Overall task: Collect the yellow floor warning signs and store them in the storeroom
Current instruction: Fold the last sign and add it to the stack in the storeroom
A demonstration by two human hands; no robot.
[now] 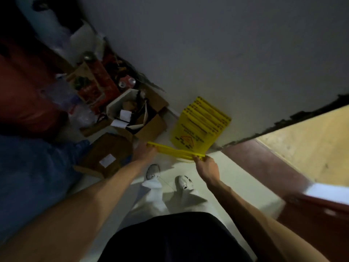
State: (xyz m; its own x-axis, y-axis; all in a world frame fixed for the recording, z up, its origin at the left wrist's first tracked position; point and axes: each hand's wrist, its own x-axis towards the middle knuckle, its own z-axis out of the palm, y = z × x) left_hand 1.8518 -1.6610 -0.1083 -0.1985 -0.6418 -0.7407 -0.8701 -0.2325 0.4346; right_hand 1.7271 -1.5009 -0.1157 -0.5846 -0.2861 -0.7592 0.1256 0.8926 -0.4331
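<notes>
Head view, pretty dim: several yellow signs (200, 123) were already stacked leaning on the wall at centre frame, so most of the job looked done. One folded sign (175, 151) was held edge-on just below them, long axis running left to right. Left hand (146, 151) and right hand (206, 165) were closed on its ends.

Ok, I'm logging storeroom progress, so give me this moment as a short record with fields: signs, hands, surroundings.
held sign: folded yellow sign, seen edge-on, roughly level
left hand: grips its left end
right hand: grips its right end
stored signs: yellow stack leaning against the wall
surroundings: open cardboard boxes left of the stack
lighting: dim, sign text unreadable
</notes>
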